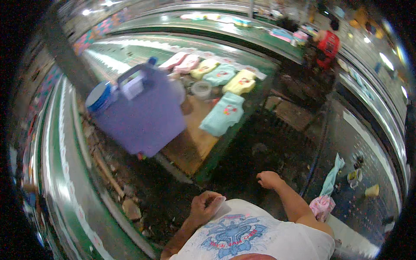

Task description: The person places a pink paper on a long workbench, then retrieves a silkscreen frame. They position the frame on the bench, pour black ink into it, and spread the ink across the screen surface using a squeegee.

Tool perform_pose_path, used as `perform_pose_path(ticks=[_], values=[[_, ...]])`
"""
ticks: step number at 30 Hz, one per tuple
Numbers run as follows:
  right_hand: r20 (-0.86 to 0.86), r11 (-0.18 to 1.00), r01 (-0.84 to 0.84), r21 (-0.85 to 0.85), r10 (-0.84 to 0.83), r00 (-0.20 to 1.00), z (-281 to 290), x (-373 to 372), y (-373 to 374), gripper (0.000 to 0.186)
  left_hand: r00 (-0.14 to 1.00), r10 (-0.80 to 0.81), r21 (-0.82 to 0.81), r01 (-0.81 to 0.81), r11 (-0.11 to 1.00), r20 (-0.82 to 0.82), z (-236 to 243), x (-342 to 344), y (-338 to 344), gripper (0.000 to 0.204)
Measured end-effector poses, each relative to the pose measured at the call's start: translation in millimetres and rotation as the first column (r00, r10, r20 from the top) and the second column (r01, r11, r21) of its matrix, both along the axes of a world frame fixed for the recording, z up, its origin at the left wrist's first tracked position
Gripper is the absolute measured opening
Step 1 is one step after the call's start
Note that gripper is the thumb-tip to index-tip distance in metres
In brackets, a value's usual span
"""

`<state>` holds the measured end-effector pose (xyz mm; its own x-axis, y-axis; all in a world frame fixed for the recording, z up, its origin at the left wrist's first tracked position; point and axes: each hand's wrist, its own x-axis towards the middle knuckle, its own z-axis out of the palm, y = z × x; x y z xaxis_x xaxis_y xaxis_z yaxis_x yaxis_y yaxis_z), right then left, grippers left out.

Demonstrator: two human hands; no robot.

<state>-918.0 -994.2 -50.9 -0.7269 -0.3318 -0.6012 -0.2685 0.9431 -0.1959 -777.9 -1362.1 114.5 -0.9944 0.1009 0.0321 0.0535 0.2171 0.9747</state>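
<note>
My left hand is held in front of my white printed shirt, its fingers curled. A small pale edge shows by its fingertips, and I cannot make out what it is. My right hand is out ahead over the dark floor, closed like a fist with nothing seen in it. Neither hand touches the table ahead. On that table's end lie several small printed garment pieces: a light blue one nearest, then a yellow one, with more blue, yellow and pink ones behind.
A large purple-blue jerrycan with a blue cap stands at the table's left corner, beside a clear tub. Long green printing tables run left and beyond. At right, a dark table holds cloths and cups. A person in red is far right.
</note>
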Motion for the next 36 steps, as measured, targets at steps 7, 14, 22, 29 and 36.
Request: perform_pose_path(ticks=[7,14,22,29,36], values=[[-0.110,0.886,0.348,-0.306,-0.396,0.912,20,30,98,0.036,0.958,-0.282,0.111,0.286,0.952,-0.055,-32,-150,94,0.018],[-0.281,0.767,0.457,-0.450,-0.608,0.743,50,-15,166,0.031,0.866,-0.498,0.097,0.500,0.860,-0.045,-44,-291,183,0.011],[-0.397,0.827,0.244,-0.506,-0.475,0.785,68,-229,226,0.025,0.877,-0.477,0.068,0.480,0.874,-0.056,-74,-478,284,0.010],[-0.298,0.755,0.177,-0.631,-0.447,0.844,57,-350,287,0.026,0.857,-0.513,0.080,0.509,0.857,0.043,-61,-607,389,0.016],[-0.362,0.725,0.274,-0.633,-0.589,0.723,45,-426,442,0.025,0.804,-0.580,0.314,0.521,0.794,0.133,-92,-733,532,0.020]])
